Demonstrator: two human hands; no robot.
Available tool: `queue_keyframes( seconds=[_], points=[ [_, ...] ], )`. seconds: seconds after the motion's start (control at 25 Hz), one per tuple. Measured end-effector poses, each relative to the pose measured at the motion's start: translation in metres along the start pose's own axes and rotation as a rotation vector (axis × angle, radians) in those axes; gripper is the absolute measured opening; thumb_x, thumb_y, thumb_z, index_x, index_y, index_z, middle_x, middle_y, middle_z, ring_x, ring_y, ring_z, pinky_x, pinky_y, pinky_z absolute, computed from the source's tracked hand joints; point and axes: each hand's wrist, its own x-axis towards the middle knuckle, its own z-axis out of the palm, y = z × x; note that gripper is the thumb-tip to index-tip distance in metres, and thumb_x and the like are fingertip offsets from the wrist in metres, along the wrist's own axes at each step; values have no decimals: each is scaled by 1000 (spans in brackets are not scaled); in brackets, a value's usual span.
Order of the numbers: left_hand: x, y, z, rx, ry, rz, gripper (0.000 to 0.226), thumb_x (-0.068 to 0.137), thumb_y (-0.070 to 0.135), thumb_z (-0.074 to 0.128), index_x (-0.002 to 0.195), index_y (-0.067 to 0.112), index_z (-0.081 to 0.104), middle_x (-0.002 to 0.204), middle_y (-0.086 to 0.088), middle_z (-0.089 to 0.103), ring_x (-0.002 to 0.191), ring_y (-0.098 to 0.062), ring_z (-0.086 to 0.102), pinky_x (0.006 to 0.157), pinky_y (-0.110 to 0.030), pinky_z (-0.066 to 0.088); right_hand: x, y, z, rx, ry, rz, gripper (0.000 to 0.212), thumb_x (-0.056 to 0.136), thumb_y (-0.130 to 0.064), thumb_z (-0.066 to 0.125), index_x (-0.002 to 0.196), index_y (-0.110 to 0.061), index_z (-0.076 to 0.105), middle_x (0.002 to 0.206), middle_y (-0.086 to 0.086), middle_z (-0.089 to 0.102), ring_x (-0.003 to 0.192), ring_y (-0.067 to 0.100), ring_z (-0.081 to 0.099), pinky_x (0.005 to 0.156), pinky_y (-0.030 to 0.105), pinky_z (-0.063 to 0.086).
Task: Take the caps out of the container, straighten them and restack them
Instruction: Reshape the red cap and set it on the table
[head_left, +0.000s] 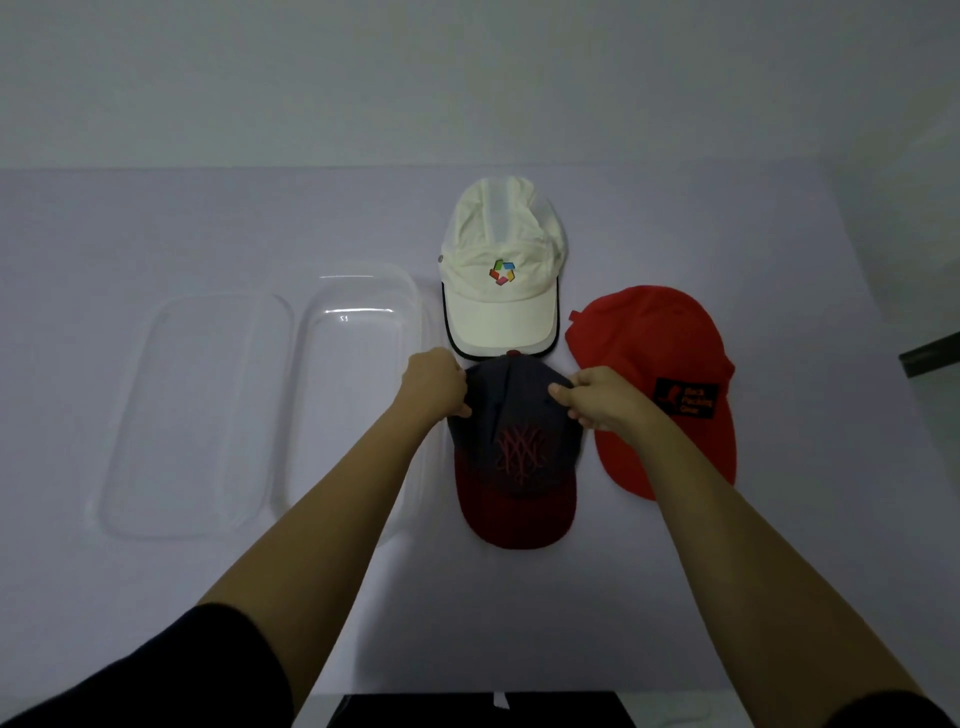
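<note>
- The navy cap (514, 441) with a dark red brim lay on the worktop (156, 234) in front of the person; its brim pointed toward them and a red stitched emblem showed on its front
- The left hand (434, 384) gripped the crown's left side with fingers curled into the fabric; the right hand (597, 397) pinched the crown's right side between thumb and fingers; so both hands held the same cap, one on each side
- The top of the navy crown met the dark-edged brim of a white cap (501, 280) lying just beyond it; this cap bore a small multicoloured emblem, and its brim also pointed toward the person
- A red cap (654, 374) with a black patch lay just to the right of the navy one; whether the two touched could not be told
- A clear container (358, 374) stood just left of the navy cap with no cap inside; the left forearm crossed over its near corner
- Its clear lid (197, 415) lay flat beside it, farther left
- Dark sleeves covered both upper arms at the bottom edge
</note>
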Motion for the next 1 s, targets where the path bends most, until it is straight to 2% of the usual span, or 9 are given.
queue_keyframes(
  seconds=[0.16,0.32,0.44,0.52,0.6,0.68,0.8,0.92,1.0],
  points=[
    [-10,-7,-5,20,291,124,22,91,11,51,72,0,55,66,-4,53,74,-23,58,55,-22,43,-30,0,-12,-182,220,-220,42,89,-33,58,122,-8,57,116,8,64,104,21,61,91,33,50],
    [-60,9,7,-248,585,414,28,94,8,46,114,0,64,102,-15,70,87,-27,67,81,-28,48,-79,51,-41,-62,537,-611,39,86,-4,55,124,-11,55,122,7,59,110,16,56,92,18,41],
    [-81,35,65,-274,384,600,29,89,0,48,115,-2,62,103,-15,69,89,-28,65,81,-28,47,-74,125,-56,-367,323,-303,87,73,-1,55,148,-11,12,154,18,13,141,33,17,114,40,23],
    [-80,52,115,-184,147,619,48,85,-3,49,132,-4,45,129,-24,54,115,-34,54,96,-35,43,-63,161,-55,-564,189,-104,102,78,-7,62,146,-8,-15,155,18,-17,145,34,-8,118,47,10],
    [-72,67,163,-6,48,590,78,87,5,53,148,0,5,156,-25,9,144,-35,13,118,-40,19,-58,178,-51,-627,243,-194,97,86,-25,61,146,-5,-13,156,17,-15,146,31,-2,117,49,14],
    [-65,78,193,68,106,528,83,93,19,51,147,2,-10,156,-25,-9,145,-38,-4,118,-48,9,-59,182,-43,-628,318,-255,85,93,-39,48,147,-3,-7,158,16,-7,146,30,6,114,49,15],
    [-66,85,207,47,167,429,69,96,24,40,148,0,1,154,-31,2,142,-48,6,114,-53,17,-65,181,-37,-653,370,-311,77,95,-41,42,148,-4,-1,158,16,1,146,28,10,116,46,14],
    [-75,84,223,20,217,477,59,88,22,34,142,-2,28,141,-36,37,125,-57,38,93,-58,45,-67,181,-48,-537,492,-377,74,91,-28,52,147,-3,10,156,20,14,141,34,25,112,48,29],
    [-84,85,221,14,222,526,58,92,19,33,146,3,19,147,-34,27,133,-54,29,101,-55,40,-69,179,-55,-481,493,-346,70,92,-18,50,147,-3,10,155,21,15,141,34,25,109,47,35]
  ],
)
